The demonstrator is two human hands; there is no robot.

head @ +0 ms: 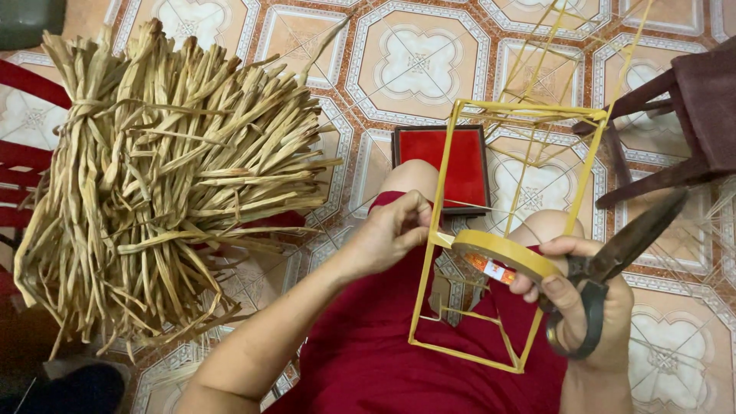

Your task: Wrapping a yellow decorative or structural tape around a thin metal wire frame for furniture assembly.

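A box-shaped frame of thin yellow sticks (529, 115) stands over my lap. My left hand (391, 230) pinches one upright stick of the frame at knee height. My right hand (586, 299) holds a roll of yellow tape (506, 253) against the frame and also grips large dark scissors (629, 238), blades pointing up to the right. A strip of tape runs from the roll to the stick by my left fingers.
A big bundle of dried straw-coloured leaves (161, 176) lies at the left on a red slatted seat (23, 84). A small red stool (452, 161) stands beyond my knees. A dark wooden chair (682, 123) is at the right on the patterned tile floor (414, 61).
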